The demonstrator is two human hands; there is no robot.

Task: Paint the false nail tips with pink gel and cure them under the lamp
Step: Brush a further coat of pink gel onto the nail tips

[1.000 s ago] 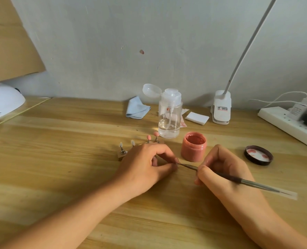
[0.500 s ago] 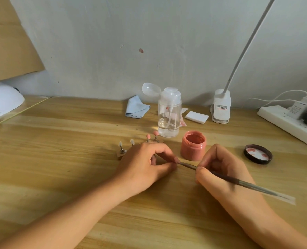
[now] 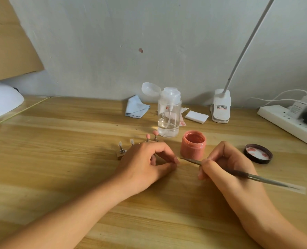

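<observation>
A small nail tip holder (image 3: 121,155) stands on the table with two clear tips (image 3: 120,143) on the left and two pink-painted tips (image 3: 148,136) behind my left hand. My left hand (image 3: 145,166) lies over the holder, thumb and forefinger pinching a nail tip that is hidden between them. My right hand (image 3: 226,166) grips a thin brush (image 3: 192,160) like a pen. The brush tip points at my left fingertips. The open jar of pink gel (image 3: 193,144) stands just behind the brush. The white curing lamp (image 3: 2,100) sits at the far left.
The jar's black lid (image 3: 258,153) lies to the right. Behind are a clear pump bottle (image 3: 169,115), a blue cloth (image 3: 136,106), white pads (image 3: 196,116), a desk lamp's clamp base (image 3: 220,106) and a power strip (image 3: 289,123) at the right edge.
The brush tip has risen slightly at my left fingertips. Both hands stay where they were.
</observation>
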